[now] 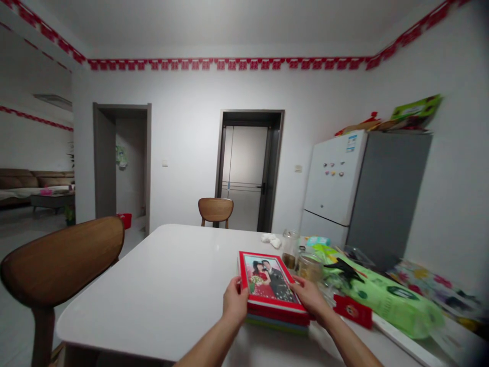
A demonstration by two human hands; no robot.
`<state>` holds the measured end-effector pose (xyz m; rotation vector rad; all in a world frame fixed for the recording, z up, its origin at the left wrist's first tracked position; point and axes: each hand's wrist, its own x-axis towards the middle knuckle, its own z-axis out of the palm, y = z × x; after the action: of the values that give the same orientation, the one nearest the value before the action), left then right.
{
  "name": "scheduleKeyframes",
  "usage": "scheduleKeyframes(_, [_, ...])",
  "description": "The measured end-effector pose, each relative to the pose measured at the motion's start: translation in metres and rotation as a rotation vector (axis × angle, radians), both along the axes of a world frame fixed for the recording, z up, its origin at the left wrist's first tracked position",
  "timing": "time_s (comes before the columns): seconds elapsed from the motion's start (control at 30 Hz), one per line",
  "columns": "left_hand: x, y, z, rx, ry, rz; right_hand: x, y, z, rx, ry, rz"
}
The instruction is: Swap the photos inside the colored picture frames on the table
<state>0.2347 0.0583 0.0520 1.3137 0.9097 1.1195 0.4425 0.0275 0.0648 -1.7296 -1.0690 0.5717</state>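
A red picture frame (269, 285) with a photo of a couple lies face up near the front of the white table (164, 285). My left hand (235, 300) grips its left edge, thumb at the side. On the opposite edge, my right hand (307, 295) is closed with the thumb over the rim. Under the frame are flat items with blue and green edges (277, 325); I cannot tell whether they are frames or books. The fingers beneath the frame are hidden. Just beyond my right hand stands a glass jar (310, 267), and a red envelope (353, 310) lies beside my right forearm.
Another glass jar (290, 250) and white crumpled tissue (271, 239) stand farther back. Green plastic packaging (397, 300) crowds the table's right side. Wooden chairs stand at the left (72, 260) and far side (216, 209). A fridge (336, 178) is at the right.
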Motion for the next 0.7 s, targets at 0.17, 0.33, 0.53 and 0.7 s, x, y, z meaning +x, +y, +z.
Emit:
scheduleKeyframes(0.17, [0.005, 0.002, -0.018, 0.064, 0.153, -0.004, 0.011, 0.002, -0.023, -0.042, -0.053, -0.015])
scheduleKeyframes(0.33, [-0.004, 0.001, -0.03, 0.006, 0.217, -0.016, 0.008, 0.0, -0.029, -0.09, -0.079, 0.008])
scheduleKeyframes(0.53, [-0.043, 0.027, -0.029, -0.009, 0.185, 0.005, -0.041, 0.022, -0.03, -0.086, -0.074, 0.087])
scheduleKeyframes(0.7, [-0.09, 0.068, -0.023, -0.029, 0.151, 0.088, -0.1, 0.067, -0.035, -0.025, -0.065, 0.124])
